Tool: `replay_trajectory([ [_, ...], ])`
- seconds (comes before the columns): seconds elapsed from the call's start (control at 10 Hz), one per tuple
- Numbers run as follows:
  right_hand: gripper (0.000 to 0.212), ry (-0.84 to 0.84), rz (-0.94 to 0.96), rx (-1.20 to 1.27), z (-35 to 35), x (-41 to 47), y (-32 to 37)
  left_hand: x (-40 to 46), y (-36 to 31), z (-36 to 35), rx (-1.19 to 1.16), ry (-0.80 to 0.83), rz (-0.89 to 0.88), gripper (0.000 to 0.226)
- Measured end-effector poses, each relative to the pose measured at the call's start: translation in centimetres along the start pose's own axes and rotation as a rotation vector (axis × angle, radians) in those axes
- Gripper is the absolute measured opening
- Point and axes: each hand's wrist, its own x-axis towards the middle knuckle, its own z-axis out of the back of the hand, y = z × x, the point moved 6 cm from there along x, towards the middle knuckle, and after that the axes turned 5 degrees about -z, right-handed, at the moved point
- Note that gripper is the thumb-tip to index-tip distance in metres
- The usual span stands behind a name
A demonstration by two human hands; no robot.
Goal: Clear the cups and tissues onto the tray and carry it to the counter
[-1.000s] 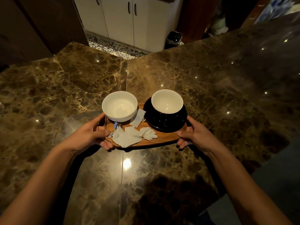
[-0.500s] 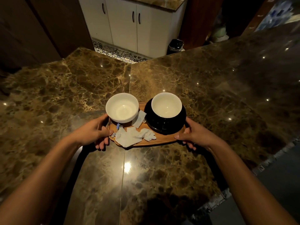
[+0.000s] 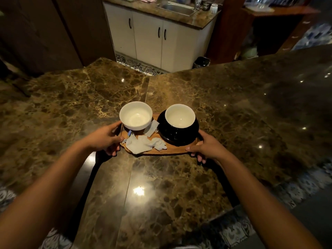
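A small wooden tray (image 3: 175, 151) sits low over the brown marble counter (image 3: 233, 108); whether it touches the counter I cannot tell. On its left stands a white cup (image 3: 136, 115). On its right a second white cup (image 3: 180, 115) sits in a black saucer (image 3: 177, 135). Crumpled white tissues (image 3: 145, 144) lie along the tray's near side, with a paper sachet (image 3: 151, 128) between the cups. My left hand (image 3: 106, 139) grips the tray's left end, thumb on top. My right hand (image 3: 206, 147) grips the right end.
Beyond the counter stand white cabinets (image 3: 152, 38) under a marble top with a steel sink (image 3: 177, 9). A small black bin (image 3: 202, 62) sits on the patterned floor. Dark wooden panels rise at the back left. Patterned floor tiles show at the lower right.
The view has pulled back and tilted up, showing more of the cabinets and the sink. The tray has moved further out over the counter, still held at both ends.
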Motion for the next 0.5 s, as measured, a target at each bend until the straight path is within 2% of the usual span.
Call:
replay_trajectory([
  [0.1,0.076,0.048,-0.042,-0.051,1.2,-0.8,0.6,-0.8,-0.5,0.6,0.212,-0.044,0.069,0.076],
  [0.2,0.032,-0.002,0.019,-0.112,3.3,-2.9,1.6,-2.9,-1.3,1.3,0.316,-0.201,0.009,0.046],
  [0.3,0.017,0.018,0.111,-0.079,3.5,-6.7,1.2,-6.4,-2.4,-0.6,0.235,-0.244,-0.087,0.014],
  [0.4,0.028,0.107,0.151,0.036,1.7,-10.5,-0.1,-10.6,-3.6,-3.5,0.241,-0.073,-0.214,0.022],
  [0.5,0.050,0.258,0.125,0.097,-0.5,-14.2,-2.3,-15.9,-3.5,-7.5,0.228,0.138,-0.283,0.048],
])
